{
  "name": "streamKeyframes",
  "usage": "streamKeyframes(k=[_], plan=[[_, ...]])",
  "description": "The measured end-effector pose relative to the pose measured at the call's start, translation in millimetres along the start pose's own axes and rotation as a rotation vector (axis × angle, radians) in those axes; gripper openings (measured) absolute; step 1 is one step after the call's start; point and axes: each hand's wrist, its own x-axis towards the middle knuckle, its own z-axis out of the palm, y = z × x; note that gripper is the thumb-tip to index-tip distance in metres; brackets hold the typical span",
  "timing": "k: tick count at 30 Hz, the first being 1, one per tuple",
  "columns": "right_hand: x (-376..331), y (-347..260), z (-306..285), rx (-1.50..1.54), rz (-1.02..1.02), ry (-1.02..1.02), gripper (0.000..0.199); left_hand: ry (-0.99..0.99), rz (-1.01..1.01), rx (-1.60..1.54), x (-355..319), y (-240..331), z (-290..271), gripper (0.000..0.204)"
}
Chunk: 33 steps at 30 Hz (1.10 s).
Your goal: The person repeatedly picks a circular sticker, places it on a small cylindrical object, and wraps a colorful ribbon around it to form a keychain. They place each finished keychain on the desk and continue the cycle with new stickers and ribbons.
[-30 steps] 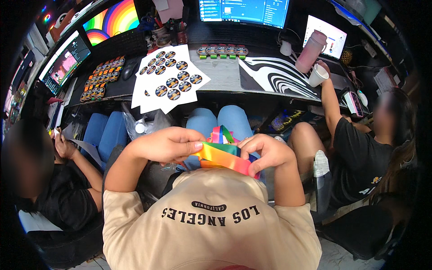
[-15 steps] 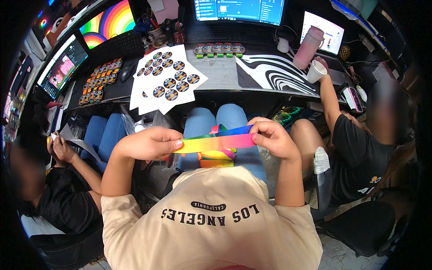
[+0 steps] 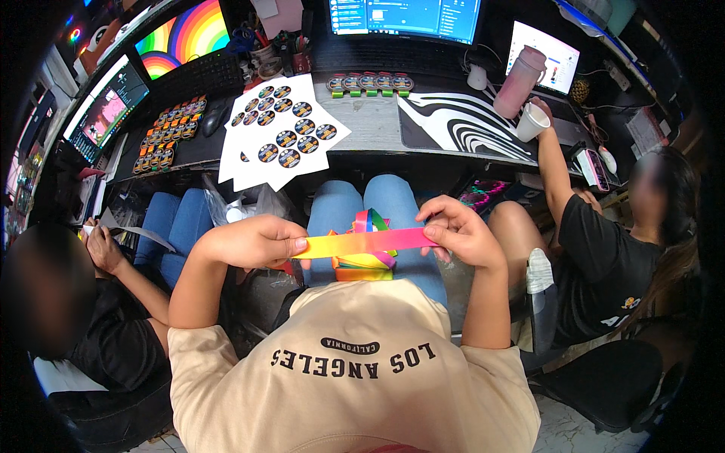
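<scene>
Ribbon (image 3: 368,243) held by left hand (image 3: 257,240) and right hand (image 3: 471,237) spans as one strand, two earlier.

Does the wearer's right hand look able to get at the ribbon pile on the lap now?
Probably yes: the right hand is near the ribbon pile, whose lower part shows uncovered, though it may first need to release the stretched ribbon.

The ribbon (image 3: 368,243) is smooth, shiny cloth. The shirt (image 3: 355,404) is dull cloth. The sheets (image 3: 255,135) are smooth paper.
</scene>
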Motion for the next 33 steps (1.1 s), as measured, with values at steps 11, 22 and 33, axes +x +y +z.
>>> streamKeyframes(k=[11,22,33], plan=[[12,8,1,-0.565,-0.219,-0.090,0.012,-0.146,0.019,-0.185,-2,-1,-4,0.041],[9,19,17,-0.581,-0.238,0.012,0.031,-0.037,0.073,-0.413,-21,5,6,0.041],[31,17,23,-1.078,-0.970,0.569,0.019,0.056,0.229,-0.503,-39,39,21,0.038]])
